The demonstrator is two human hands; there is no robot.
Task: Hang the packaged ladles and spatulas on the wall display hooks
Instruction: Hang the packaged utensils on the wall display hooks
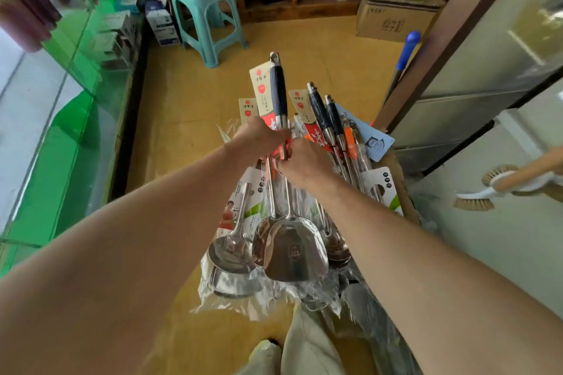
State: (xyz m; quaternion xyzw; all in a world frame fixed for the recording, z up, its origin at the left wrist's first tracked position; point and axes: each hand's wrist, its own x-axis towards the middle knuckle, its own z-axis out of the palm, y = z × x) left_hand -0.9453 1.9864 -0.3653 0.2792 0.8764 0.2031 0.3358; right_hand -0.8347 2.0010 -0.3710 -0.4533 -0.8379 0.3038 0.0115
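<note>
Left hand point(259, 138) and right hand point(304, 166) both grip the shaft of a packaged spatula point(294, 253), above ladles point(231, 250) wrapped in plastic.

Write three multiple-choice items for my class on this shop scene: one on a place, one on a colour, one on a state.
1. Where does the plastic stool stand?
A. On the floor, left of the cardboard box in the view
B. On top of the cardboard box
C. Held up in the air

2. What colour is the grip of the raised spatula?
A. Yellow
B. Dark blue
C. White

3. How is that spatula placed?
A. Hanging on a hook
B. Lying alone on the floor
C. Gripped at its shaft by the left hand and the right hand

Answers:
1 A, its legs rest on the floor to the box's left.
2 B, the grip above the hands is dark blue.
3 C, fingers of both hands curl round the shaft.
</note>
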